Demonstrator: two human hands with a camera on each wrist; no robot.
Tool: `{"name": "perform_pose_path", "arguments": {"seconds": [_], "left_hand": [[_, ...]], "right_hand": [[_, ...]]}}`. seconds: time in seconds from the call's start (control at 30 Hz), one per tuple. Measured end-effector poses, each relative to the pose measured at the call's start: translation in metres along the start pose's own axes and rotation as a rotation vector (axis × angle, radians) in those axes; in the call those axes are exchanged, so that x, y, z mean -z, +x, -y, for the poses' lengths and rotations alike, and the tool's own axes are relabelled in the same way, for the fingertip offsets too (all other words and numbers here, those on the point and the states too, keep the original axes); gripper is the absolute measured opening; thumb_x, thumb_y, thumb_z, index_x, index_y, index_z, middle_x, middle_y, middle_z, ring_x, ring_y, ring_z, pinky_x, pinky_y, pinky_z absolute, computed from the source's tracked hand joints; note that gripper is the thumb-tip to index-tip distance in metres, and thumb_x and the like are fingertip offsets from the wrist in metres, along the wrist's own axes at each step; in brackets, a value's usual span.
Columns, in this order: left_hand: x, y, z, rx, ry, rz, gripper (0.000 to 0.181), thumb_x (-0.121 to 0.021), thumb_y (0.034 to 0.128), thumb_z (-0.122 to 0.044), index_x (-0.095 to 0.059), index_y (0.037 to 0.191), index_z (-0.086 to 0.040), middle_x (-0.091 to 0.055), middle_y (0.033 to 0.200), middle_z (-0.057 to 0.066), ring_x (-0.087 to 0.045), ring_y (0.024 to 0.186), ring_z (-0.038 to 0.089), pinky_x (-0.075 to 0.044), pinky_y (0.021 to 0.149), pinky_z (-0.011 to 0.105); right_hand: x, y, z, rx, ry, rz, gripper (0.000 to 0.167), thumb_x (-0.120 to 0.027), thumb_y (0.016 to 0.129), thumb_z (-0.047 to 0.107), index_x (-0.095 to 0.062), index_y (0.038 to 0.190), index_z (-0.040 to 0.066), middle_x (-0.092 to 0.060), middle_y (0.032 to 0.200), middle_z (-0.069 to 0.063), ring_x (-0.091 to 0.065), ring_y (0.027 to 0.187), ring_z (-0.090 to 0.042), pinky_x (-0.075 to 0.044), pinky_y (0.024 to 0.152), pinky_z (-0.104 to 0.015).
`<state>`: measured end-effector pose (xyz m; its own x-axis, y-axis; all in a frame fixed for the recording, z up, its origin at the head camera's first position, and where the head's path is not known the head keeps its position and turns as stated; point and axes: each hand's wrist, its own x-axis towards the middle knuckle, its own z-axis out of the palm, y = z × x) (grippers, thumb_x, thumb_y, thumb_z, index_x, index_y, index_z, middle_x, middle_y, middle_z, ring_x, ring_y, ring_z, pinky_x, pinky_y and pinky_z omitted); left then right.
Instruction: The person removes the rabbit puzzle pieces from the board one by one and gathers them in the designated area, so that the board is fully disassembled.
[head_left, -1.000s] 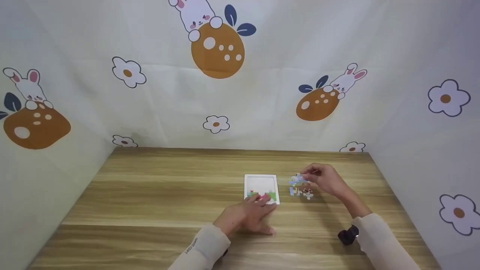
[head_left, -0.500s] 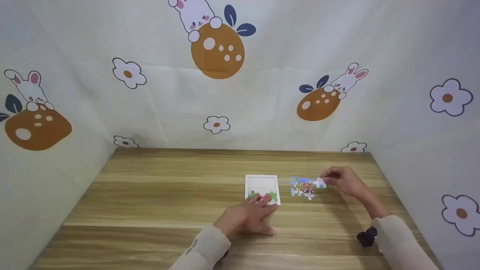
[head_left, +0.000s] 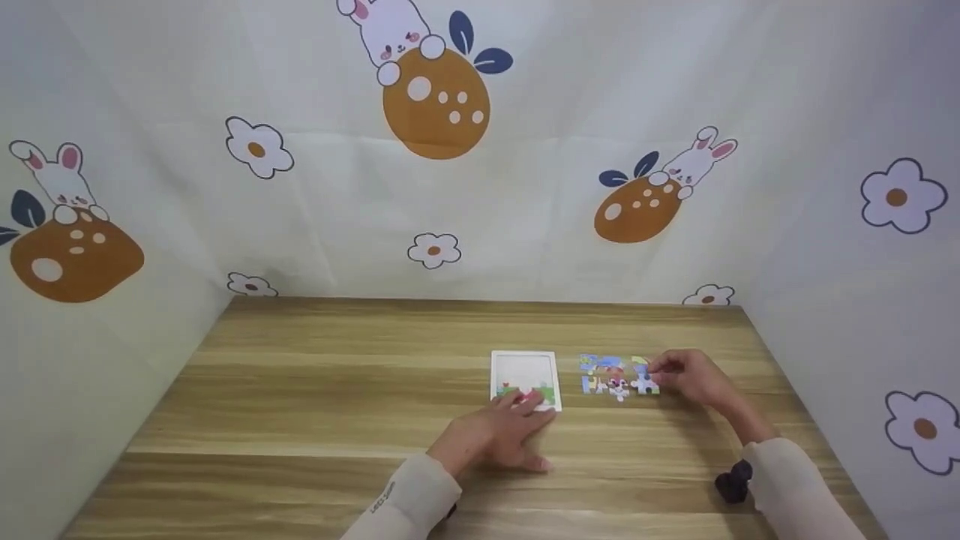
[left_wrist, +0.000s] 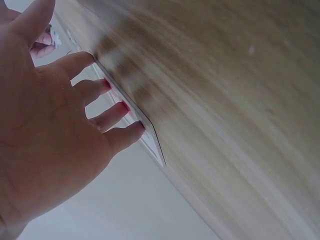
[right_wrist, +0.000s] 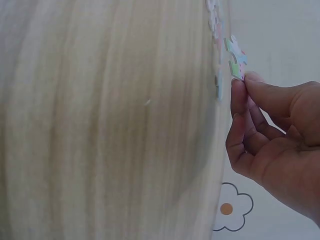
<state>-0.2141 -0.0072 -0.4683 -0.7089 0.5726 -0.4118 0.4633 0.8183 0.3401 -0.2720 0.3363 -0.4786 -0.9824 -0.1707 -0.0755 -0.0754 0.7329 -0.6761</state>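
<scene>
My left hand (head_left: pixel 499 435) rests with spread fingers on the lower part of a white-framed puzzle board (head_left: pixel 525 367). Green and pink picture pieces show along the board's lower edge, partly covered by those fingers. In the left wrist view the fingertips of the left hand (left_wrist: pixel 65 115) press on the board's rim. To the right, my right hand (head_left: pixel 697 382) pinches a jigsaw piece (right_wrist: pixel 235 60) between thumb and index finger, raised off the table in the right wrist view. Loose jigsaw pieces (head_left: pixel 611 363) lie between the board and that hand.
The wood-grain table (head_left: pixel 300 420) runs back to a pale curtain (head_left: pixel 322 202) printed with rabbits, oranges and flowers, which also closes both sides. A dark device (head_left: pixel 733 481) sits at the right wrist.
My right hand has lifted a jigsaw piece from the group, carried it right, then brought it slightly nearer to me. My left hand has stayed on the board.
</scene>
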Motion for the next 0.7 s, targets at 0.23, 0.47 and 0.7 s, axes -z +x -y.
{"name": "perform_pose_path", "arguments": {"seconds": [0.23, 0.47, 0.7], "left_hand": [[-0.0005, -0.0005, 0.0003, 0.002, -0.011, -0.001, 0.082, -0.060, 0.0899, -0.064, -0.023, 0.159, -0.039, -0.005, 0.170, -0.009, -0.004, 0.159, 0.026, -0.011, 0.129, 0.049], [-0.0012, -0.0012, -0.0010, 0.009, -0.014, -0.025, 0.081, -0.062, 0.0897, -0.062, -0.026, 0.158, -0.038, -0.009, 0.170, -0.009, -0.006, 0.159, 0.026, -0.013, 0.128, 0.049], [-0.0036, -0.0008, -0.0035, -0.013, 0.043, -0.057, 0.079, -0.058, 0.0920, -0.063, -0.028, 0.158, -0.034, -0.012, 0.170, -0.004, -0.010, 0.158, 0.030, -0.014, 0.128, 0.047]], "right_hand": [[-0.0046, 0.0018, -0.0072, 0.019, 0.012, 0.015, 0.011, -0.070, 0.091, 0.005, -0.072, 0.100, -0.002, -0.071, 0.094, -0.011, -0.058, 0.083, -0.013, -0.047, 0.071, -0.020], [-0.0058, 0.0017, -0.0077, 0.035, -0.004, 0.014, 0.013, -0.076, 0.086, 0.004, -0.072, 0.097, -0.002, -0.072, 0.091, -0.011, -0.061, 0.082, -0.012, -0.048, 0.070, -0.017], [-0.0042, -0.0004, -0.0063, 0.016, -0.034, 0.013, 0.010, -0.073, 0.086, 0.000, -0.073, 0.097, -0.001, -0.072, 0.094, -0.011, -0.061, 0.083, -0.015, -0.049, 0.071, -0.021]]}}
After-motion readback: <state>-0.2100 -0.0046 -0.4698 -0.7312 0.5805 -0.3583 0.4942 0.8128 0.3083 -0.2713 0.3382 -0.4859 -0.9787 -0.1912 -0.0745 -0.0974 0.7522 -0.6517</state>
